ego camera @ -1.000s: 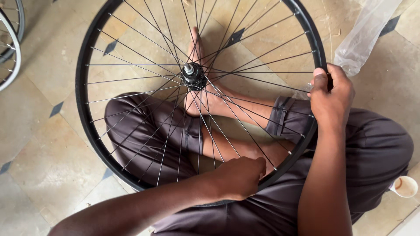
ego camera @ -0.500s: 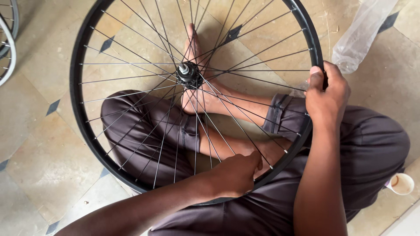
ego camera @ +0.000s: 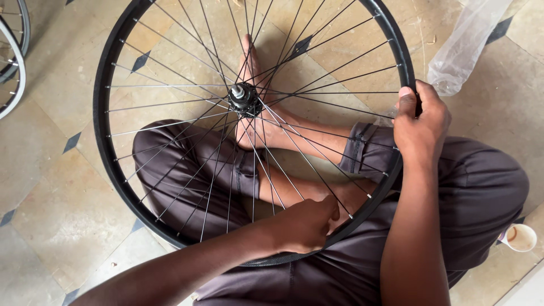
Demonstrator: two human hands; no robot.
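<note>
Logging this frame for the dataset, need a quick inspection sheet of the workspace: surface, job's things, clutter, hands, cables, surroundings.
Surface: tiled floor, beige with small dark diamond insets; the person sits on it cross-legged.
Job's things: black spoked bicycle wheel, no tyre, lying over the lap; hub above the bare foot.
Clutter: crumpled clear plastic bag by the wheel's right side; small cup at the right knee.
Hands: left hand among the spokes at the near rim; right hand gripping the rim's right side.
Cables: nothing seen.
Surroundings: parts of other wheels at left edge.
</note>
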